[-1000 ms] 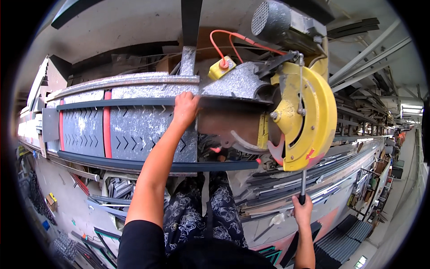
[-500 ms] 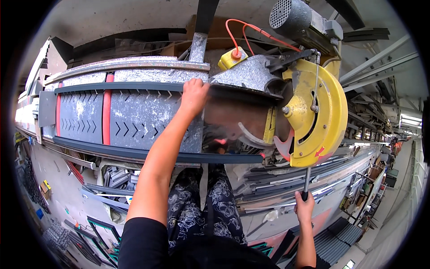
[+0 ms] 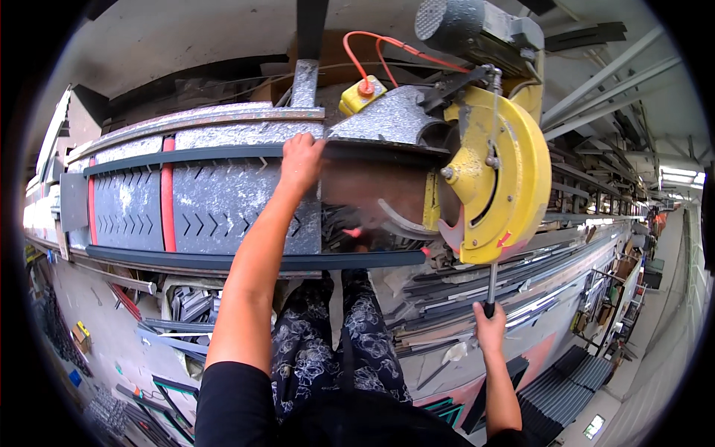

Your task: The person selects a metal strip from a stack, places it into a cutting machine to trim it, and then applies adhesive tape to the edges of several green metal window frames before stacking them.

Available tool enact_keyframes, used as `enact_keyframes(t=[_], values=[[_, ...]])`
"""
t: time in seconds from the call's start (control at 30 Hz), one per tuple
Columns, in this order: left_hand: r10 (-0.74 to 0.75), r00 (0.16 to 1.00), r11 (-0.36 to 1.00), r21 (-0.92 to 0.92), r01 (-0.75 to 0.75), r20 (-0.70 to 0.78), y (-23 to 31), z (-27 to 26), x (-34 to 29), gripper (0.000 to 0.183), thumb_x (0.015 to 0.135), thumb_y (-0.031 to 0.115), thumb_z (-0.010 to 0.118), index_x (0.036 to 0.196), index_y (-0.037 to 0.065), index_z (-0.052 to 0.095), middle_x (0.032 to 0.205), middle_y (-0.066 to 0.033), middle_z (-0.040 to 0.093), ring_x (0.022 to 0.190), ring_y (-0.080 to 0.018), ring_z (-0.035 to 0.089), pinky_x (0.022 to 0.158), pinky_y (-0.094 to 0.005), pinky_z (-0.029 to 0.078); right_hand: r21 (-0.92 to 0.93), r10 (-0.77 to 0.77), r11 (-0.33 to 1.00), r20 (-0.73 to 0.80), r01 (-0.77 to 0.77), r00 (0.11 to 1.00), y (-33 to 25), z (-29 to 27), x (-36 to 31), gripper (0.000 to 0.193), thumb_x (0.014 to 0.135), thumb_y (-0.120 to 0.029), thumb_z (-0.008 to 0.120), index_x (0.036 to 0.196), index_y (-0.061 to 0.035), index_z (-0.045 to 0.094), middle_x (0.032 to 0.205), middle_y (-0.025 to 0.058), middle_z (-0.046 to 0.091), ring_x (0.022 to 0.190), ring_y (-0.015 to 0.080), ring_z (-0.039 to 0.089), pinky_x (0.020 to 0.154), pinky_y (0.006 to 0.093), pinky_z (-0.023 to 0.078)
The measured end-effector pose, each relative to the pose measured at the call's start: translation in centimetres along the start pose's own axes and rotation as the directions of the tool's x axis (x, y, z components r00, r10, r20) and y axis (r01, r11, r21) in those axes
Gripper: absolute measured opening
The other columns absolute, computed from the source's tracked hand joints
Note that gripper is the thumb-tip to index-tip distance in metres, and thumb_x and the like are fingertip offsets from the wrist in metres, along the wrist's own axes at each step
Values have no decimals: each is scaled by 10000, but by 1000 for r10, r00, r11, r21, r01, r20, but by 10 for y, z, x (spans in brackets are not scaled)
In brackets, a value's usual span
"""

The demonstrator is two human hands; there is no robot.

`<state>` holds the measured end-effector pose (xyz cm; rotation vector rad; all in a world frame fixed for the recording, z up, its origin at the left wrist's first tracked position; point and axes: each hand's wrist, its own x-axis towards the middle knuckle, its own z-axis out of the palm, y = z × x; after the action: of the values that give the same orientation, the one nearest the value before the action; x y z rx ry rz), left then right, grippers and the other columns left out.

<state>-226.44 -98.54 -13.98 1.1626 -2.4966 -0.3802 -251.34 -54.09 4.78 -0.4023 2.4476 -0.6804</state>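
Note:
My left hand (image 3: 302,162) is closed over a long dark grey profile (image 3: 223,155) that lies along the back of the saw bench, near the bench's right end. Fingers of my right hand (image 3: 490,328) wrap round the black grip of a metal handle (image 3: 493,281) low at the right. That handle runs up to the yellow blade guard (image 3: 506,175) of a cutting saw. A second dark profile (image 3: 246,261) lies along the bench's front edge, its right end just left of the guard. The blade is mostly hidden by the guard.
The metal bench (image 3: 223,194) has chevron slots and two red strips (image 3: 168,195). A motor (image 3: 462,33) sits above the saw, and an orange cable runs from a yellow box (image 3: 361,95). Metal bar stock (image 3: 447,305) lies below the saw; stacked dark profiles (image 3: 562,387) are at lower right.
The whole view has shifted, so the bench and saw appear farther left and slightly higher. Both hands keep their grips, the left on the back profile and the right on the saw handle.

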Motion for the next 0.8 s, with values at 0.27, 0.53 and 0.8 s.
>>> enact_keyframes(t=[0.27, 0.53, 0.8], values=[[-17, 999, 999, 30, 16, 41, -2, -2, 0, 436, 695, 234, 785, 1090, 98, 659, 943, -98, 545, 976, -303, 524, 854, -438, 406, -109, -147, 985, -112, 135, 983, 52, 36, 23, 262, 877, -199, 723, 768, -34, 550, 529, -14, 474, 396, 87, 458, 371, 276, 354], [12, 999, 998, 53, -13, 35, 6, 0, 2, 375, 730, 250, 771, 1034, 73, 641, 942, -107, 543, 955, -315, 516, 813, -437, 407, 63, -22, 998, -80, 27, 997, 51, 51, 28, 253, 864, -172, 731, 770, -33, 542, 533, -10, 476, 383, 97, 444, 367, 277, 345], [5, 999, 995, 95, -8, 34, 5, -4, 3, 377, 707, 235, 778, 1022, 72, 650, 937, -109, 546, 958, -319, 518, 831, -441, 412, -23, -6, 1000, -18, 5, 1000, -63, -47, -23, 266, 839, -174, 745, 782, -20, 536, 592, 5, 488, 473, 100, 436, 442, 288, 369]])
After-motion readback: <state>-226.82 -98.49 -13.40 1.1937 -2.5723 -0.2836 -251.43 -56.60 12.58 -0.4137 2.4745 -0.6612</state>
